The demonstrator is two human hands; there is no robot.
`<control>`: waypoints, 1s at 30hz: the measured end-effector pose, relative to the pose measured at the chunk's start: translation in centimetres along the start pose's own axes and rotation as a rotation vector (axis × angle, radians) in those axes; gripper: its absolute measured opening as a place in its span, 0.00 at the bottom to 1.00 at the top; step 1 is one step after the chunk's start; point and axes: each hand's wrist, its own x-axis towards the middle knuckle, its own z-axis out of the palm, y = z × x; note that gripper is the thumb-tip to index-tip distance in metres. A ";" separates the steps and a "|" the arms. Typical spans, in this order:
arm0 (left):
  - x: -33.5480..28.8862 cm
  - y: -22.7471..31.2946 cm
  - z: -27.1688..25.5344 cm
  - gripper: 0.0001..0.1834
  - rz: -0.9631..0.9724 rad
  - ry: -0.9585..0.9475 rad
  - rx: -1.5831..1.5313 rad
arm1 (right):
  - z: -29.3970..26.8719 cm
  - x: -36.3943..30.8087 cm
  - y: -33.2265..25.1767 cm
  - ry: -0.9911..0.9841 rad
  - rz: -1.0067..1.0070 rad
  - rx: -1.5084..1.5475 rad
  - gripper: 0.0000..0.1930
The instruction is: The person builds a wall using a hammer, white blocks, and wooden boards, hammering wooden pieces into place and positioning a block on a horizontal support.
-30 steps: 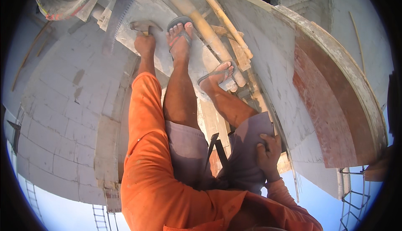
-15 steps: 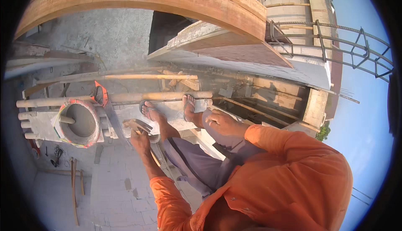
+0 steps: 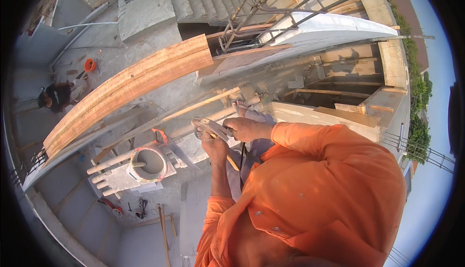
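My left hand (image 3: 215, 148) is closed around a claw hammer (image 3: 211, 126), its metal head up in front of my lap and its wooden handle slanting down past my wrist. Right beside the hammer's claw is my right hand (image 3: 243, 129), its fingers curled inward. What they pinch, if anything, is too small to make out. To the left, a round bucket (image 3: 165, 164) of grey mortar stands on a plank platform with a stick-like handle in it. A handsaw (image 3: 160, 136) with an orange handle lies between the bucket and my feet.
A thick wooden beam (image 3: 131, 90) crosses the upper left. Bamboo poles (image 3: 198, 106) run along the platform. Steel rebar (image 3: 271, 8) juts in at the top. Below at far left, another person (image 3: 57, 97) crouches near an orange bucket (image 3: 90, 65). Concrete stairs (image 3: 201, 0) rise behind.
My view has swung, showing more of the ground below. The hammer has come up closer to my lap, and my right hand has moved from my knee to the hammer's claw.
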 end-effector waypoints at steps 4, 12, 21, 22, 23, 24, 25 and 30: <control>0.1 0.9 3.5 0.02 0.086 -0.054 0.125 | -5.6 -3.4 3.3 0.080 -0.103 -0.167 0.11; -2.1 1.2 7.4 0.12 0.001 0.058 0.285 | -28.2 -13.6 6.2 0.966 0.069 0.071 0.08; -2.6 0.2 11.6 0.15 -0.082 0.026 0.281 | -44.2 -3.5 0.8 0.448 -0.181 0.209 0.12; -3.2 2.1 12.1 0.16 -0.050 0.058 0.249 | -43.5 -1.8 0.1 0.361 -0.153 0.253 0.13; -3.7 2.3 12.2 0.16 -0.074 0.070 0.280 | -42.5 -0.5 -0.7 0.265 -0.146 0.256 0.13; -4.2 2.5 12.2 0.16 -0.095 0.084 0.309 | -41.4 0.1 -1.4 0.175 -0.162 0.237 0.13; -4.6 2.4 12.2 0.16 -0.116 0.094 0.339 | -40.4 0.3 -1.9 0.090 -0.188 0.209 0.13; -5.8 -2.1 11.2 0.17 -0.095 0.158 0.324 | -38.9 -0.2 -4.1 -0.161 -0.260 0.091 0.14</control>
